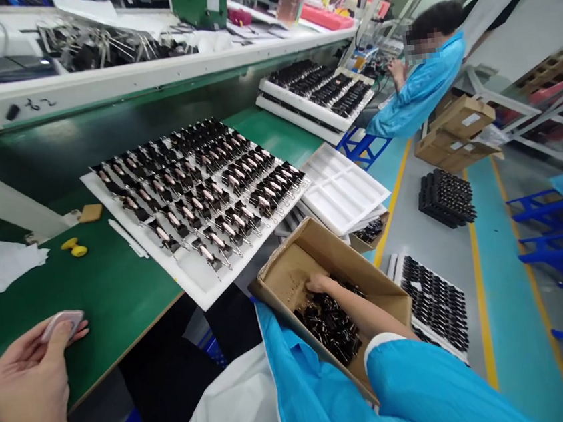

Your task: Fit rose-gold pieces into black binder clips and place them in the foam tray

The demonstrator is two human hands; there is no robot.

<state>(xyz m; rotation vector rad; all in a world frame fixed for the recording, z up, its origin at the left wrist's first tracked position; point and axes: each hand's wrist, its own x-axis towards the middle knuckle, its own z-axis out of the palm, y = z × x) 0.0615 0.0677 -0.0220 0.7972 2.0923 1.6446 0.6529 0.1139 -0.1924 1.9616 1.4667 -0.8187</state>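
My left hand (35, 381) is closed at the lower left, just above the green table (118, 288). Between thumb and fingers it pinches a small flat pinkish-white piece with rounded corners (62, 321). My right hand (318, 283) reaches down into an open cardboard box (380, 288), its fingertips hidden. Loose small black parts with shiny metal bits (334, 333) fill the bottom of that box beside the hand. On the table, a white foam tray (196, 284) carries rows of black parts with metal rods, many with a pale pink strip on top.
Stacked trays of black parts (319, 89) stand farther along the table. White divided trays (344, 187) lie past the box. A yellow knob-like piece (75, 247) and paper (3, 267) rest at left. A seated person in blue (422, 89) works beyond; cartons (458, 125) stand on the floor.
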